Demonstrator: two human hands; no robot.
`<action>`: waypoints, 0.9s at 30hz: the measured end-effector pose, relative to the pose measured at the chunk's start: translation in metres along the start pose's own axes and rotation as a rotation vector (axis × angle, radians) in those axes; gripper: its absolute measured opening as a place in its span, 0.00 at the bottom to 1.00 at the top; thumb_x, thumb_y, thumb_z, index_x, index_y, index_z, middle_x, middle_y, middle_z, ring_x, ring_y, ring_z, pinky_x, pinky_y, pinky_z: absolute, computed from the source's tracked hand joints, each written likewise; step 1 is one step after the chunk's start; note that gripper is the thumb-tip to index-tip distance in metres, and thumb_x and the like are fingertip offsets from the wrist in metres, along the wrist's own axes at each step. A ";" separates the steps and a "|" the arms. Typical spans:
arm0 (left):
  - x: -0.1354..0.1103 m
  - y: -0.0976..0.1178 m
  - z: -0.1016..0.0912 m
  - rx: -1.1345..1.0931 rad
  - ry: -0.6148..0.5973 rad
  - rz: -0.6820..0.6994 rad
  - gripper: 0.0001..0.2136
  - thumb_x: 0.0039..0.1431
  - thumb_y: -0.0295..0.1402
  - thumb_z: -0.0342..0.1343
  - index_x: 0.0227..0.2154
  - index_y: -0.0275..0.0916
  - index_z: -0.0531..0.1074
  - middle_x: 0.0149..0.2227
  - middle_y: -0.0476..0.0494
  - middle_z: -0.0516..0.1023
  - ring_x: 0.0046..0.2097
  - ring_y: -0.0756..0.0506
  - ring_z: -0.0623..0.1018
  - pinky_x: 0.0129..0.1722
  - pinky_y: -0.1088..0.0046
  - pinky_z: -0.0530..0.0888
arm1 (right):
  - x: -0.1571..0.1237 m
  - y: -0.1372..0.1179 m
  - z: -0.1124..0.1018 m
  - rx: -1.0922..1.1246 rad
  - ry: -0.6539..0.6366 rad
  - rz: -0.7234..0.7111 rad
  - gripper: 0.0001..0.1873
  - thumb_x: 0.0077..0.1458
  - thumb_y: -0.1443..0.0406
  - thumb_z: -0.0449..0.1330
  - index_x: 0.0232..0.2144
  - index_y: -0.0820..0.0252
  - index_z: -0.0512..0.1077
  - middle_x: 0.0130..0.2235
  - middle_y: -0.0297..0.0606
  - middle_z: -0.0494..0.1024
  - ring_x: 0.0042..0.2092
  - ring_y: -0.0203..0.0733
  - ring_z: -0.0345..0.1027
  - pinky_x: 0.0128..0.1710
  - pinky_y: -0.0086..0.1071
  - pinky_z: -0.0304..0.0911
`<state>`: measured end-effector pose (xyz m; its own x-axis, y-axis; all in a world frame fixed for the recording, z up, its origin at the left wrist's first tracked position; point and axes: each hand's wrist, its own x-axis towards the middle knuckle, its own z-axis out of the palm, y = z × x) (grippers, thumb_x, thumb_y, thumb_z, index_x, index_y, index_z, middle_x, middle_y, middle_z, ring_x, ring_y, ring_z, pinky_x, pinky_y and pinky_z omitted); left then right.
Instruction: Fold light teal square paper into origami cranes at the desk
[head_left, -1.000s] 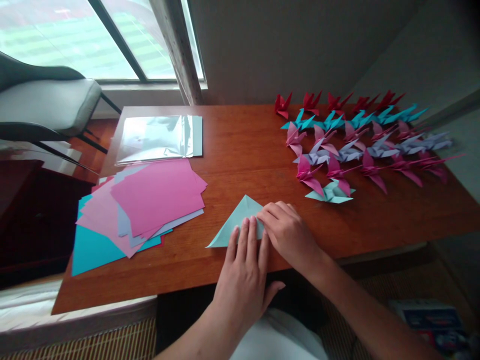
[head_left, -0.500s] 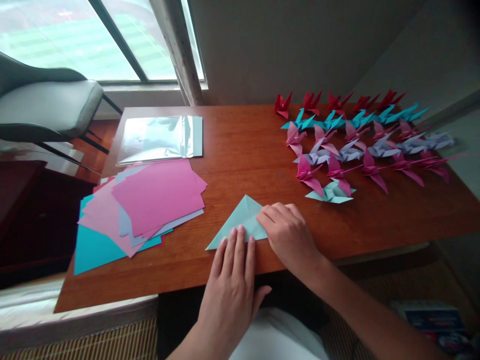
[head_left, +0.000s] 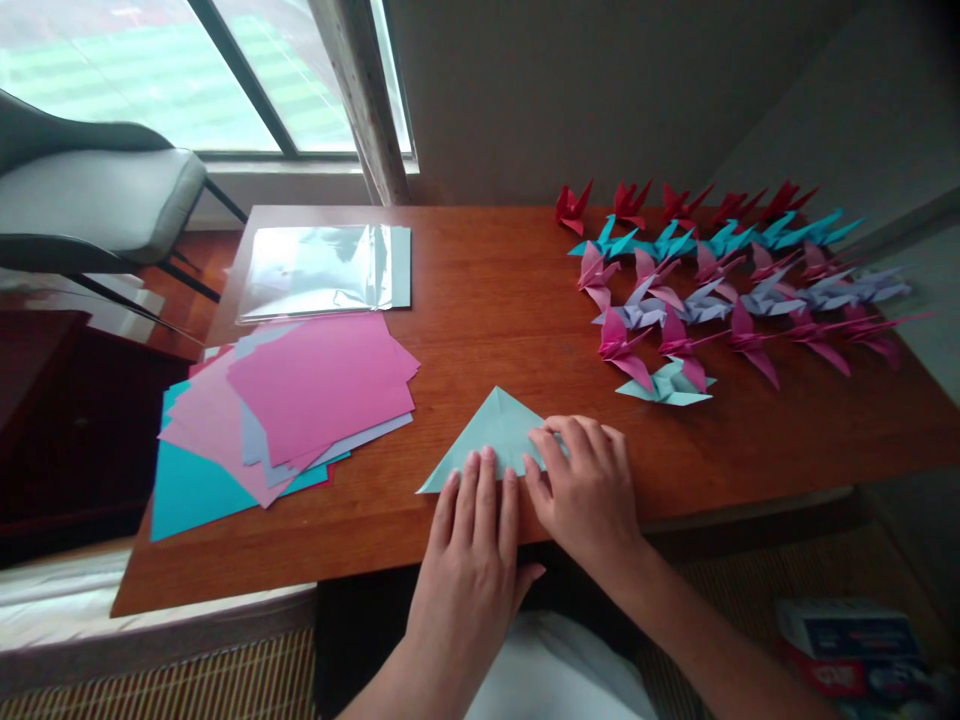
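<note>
A pale green sheet of origami paper (head_left: 491, 430), folded into a triangle, lies on the table with its point facing away from me. My left hand (head_left: 469, 555) rests flat over its near edge, fingers stretched out side by side. At the triangle's right corner my right hand (head_left: 589, 480) has its fingers curled down onto the paper. That corner is hidden under the fingers. To the right, a finished pale green paper crane (head_left: 670, 383) sits apart from both hands.
Rows of folded cranes stand at the table's right, including red (head_left: 574, 208), turquoise (head_left: 607, 240) and magenta ones (head_left: 622, 345). A fanned stack of coloured paper (head_left: 330, 385) lies left, below a shiny plastic packet (head_left: 319, 268). A chair (head_left: 97, 200) stands beyond the table (head_left: 480, 300).
My right hand has slid to the right along the paper, toward its right corner. My left hand stays pressed on the near edge. The whole view has shifted slightly.
</note>
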<state>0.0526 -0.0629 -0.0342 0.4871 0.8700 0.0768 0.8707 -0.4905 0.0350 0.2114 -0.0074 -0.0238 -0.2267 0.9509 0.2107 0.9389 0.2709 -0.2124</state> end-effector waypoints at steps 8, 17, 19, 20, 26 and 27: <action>0.001 0.001 0.000 -0.013 -0.007 -0.017 0.46 0.54 0.56 0.62 0.66 0.27 0.59 0.70 0.20 0.55 0.70 0.28 0.59 0.67 0.49 0.61 | -0.017 0.037 -0.003 -0.041 0.092 0.116 0.13 0.59 0.69 0.58 0.47 0.57 0.72 0.47 0.47 0.76 0.49 0.55 0.66 0.47 0.46 0.61; 0.002 0.002 0.001 -0.018 -0.023 -0.016 0.47 0.53 0.56 0.63 0.66 0.26 0.59 0.70 0.19 0.54 0.70 0.26 0.58 0.66 0.48 0.62 | -0.020 0.038 -0.012 0.070 0.247 0.106 0.17 0.62 0.73 0.55 0.51 0.54 0.71 0.45 0.45 0.75 0.47 0.52 0.68 0.48 0.45 0.65; 0.002 0.002 0.002 -0.017 -0.012 -0.009 0.47 0.52 0.54 0.64 0.66 0.26 0.59 0.70 0.18 0.55 0.70 0.26 0.58 0.66 0.47 0.62 | -0.012 0.021 -0.009 0.179 0.187 -0.021 0.14 0.63 0.72 0.56 0.48 0.55 0.71 0.43 0.43 0.76 0.45 0.49 0.68 0.48 0.43 0.65; 0.002 0.002 0.003 -0.015 -0.008 -0.005 0.47 0.52 0.54 0.65 0.66 0.25 0.59 0.69 0.18 0.55 0.70 0.26 0.58 0.66 0.47 0.61 | -0.008 0.013 -0.006 0.202 0.121 -0.083 0.11 0.64 0.71 0.56 0.46 0.55 0.72 0.41 0.42 0.76 0.44 0.48 0.68 0.47 0.42 0.65; 0.002 0.003 0.003 0.005 -0.007 -0.006 0.45 0.55 0.52 0.63 0.67 0.25 0.58 0.70 0.20 0.55 0.71 0.28 0.57 0.68 0.47 0.59 | 0.009 0.000 0.014 0.092 -0.096 -0.122 0.08 0.67 0.67 0.54 0.37 0.57 0.73 0.37 0.40 0.76 0.41 0.48 0.65 0.44 0.39 0.62; 0.002 0.002 0.002 0.008 -0.004 -0.002 0.44 0.55 0.52 0.63 0.66 0.25 0.58 0.70 0.20 0.55 0.71 0.28 0.57 0.68 0.47 0.59 | 0.010 0.001 0.015 0.078 -0.090 -0.130 0.08 0.67 0.67 0.55 0.36 0.57 0.73 0.37 0.40 0.76 0.41 0.48 0.65 0.44 0.39 0.61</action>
<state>0.0554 -0.0621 -0.0360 0.4857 0.8711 0.0731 0.8721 -0.4885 0.0268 0.2065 0.0046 -0.0365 -0.3700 0.9159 0.1558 0.8781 0.3995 -0.2634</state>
